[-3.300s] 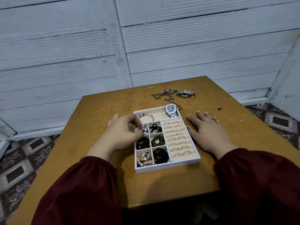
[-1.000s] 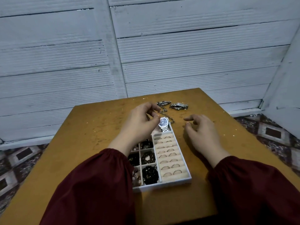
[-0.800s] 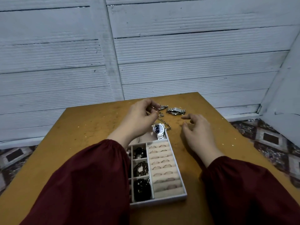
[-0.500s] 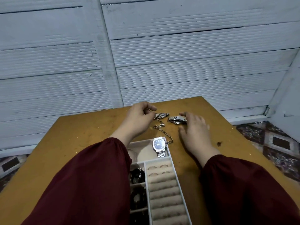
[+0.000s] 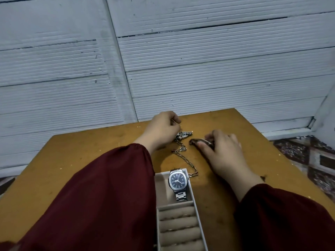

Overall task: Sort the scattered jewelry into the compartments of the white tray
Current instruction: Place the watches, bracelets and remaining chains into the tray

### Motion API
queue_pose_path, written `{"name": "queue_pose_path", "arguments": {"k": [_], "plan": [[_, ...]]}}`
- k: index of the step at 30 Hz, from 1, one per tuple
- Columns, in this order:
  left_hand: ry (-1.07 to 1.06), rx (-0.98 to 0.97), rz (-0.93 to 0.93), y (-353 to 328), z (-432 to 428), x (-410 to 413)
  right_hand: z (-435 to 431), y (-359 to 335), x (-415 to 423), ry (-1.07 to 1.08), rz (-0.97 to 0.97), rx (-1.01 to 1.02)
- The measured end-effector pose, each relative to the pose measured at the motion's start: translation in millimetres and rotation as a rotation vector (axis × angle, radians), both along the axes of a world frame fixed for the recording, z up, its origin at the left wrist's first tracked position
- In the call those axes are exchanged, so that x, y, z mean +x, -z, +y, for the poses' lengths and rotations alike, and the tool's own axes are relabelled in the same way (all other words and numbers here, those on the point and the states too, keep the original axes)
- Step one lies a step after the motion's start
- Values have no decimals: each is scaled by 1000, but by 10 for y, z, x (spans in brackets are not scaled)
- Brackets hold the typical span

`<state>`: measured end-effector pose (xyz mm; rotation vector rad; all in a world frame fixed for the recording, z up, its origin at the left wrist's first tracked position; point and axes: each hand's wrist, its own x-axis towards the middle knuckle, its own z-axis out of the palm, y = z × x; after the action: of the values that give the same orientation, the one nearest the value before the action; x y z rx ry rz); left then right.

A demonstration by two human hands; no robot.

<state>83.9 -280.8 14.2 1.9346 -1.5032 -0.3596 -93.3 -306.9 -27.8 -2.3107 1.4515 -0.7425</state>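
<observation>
In the white tray [image 5: 196, 211] sits a watch [image 5: 178, 181] (rings [image 5: 184, 215] below); left hand [image 5: 161, 131] pinches chain [image 5: 186, 158], right hand [image 5: 224, 151] bracelet [image 5: 195, 141].

Two watches [image 5: 177, 181] [image 5: 200, 141], one chain [image 5: 185, 157], one tray [image 5: 196, 209]

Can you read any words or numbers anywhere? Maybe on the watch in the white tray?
No words or numbers can be read.
Watch in the tray: the dark face shows only marks and hands; any writing is too small to read.
Second watch held by the right hand: its face is hidden.
Wall and table: no writing.
</observation>
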Motion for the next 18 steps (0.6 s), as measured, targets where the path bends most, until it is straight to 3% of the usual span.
{"name": "queue_pose_path", "arguments": {"k": [5, 11, 18], "plan": [[67, 66, -136, 121, -110, -70, -59, -6, -51, 46, 3, 25], [30, 156, -489, 185, -197, -113, -97, 37, -87, 87, 30, 60], [25, 172, -634, 145, -215, -159, -76, 32, -75, 108, 19, 3]]}}
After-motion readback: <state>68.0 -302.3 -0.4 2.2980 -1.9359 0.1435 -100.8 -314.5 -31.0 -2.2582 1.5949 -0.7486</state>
